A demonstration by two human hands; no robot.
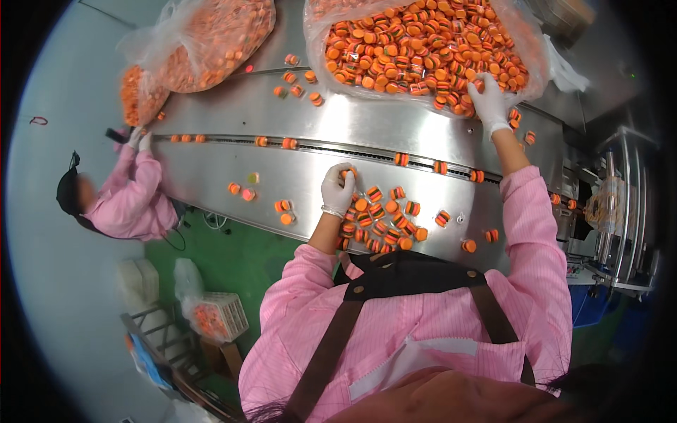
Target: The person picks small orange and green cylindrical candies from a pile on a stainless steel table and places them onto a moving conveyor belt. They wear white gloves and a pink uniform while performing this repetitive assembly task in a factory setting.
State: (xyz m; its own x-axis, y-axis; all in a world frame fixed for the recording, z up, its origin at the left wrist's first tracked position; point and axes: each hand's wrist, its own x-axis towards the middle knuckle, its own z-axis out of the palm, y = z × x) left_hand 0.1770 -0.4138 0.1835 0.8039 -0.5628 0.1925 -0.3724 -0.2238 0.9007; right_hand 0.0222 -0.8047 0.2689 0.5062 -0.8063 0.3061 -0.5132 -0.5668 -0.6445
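Two hands in pale gloves work over a metal worktop [416,130]. Near the middle of the frame, the left hand [335,192] has its fingers clamped on an orange piece [347,173], just above a loose pile of wrapped, layered orange pieces [381,218] near the worktop's lower edge. At the upper right, the right hand [491,107] reaches to the lower edge of an open clear plastic bag [319,70] full of the same pieces; its fingers are bent among them, and whether they grip one I cannot tell.

A narrow channel [338,149] crosses the worktop from the left to the lower right, with single pieces spaced along it. More pieces lie scattered below the channel, left of the pile, and beside the open bag. At the upper left are further filled clear bags [211,53]; below them, a co-worker in pink [134,190] has gloved hands at the channel's end. A metal-framed machine [624,211] stands at the right.
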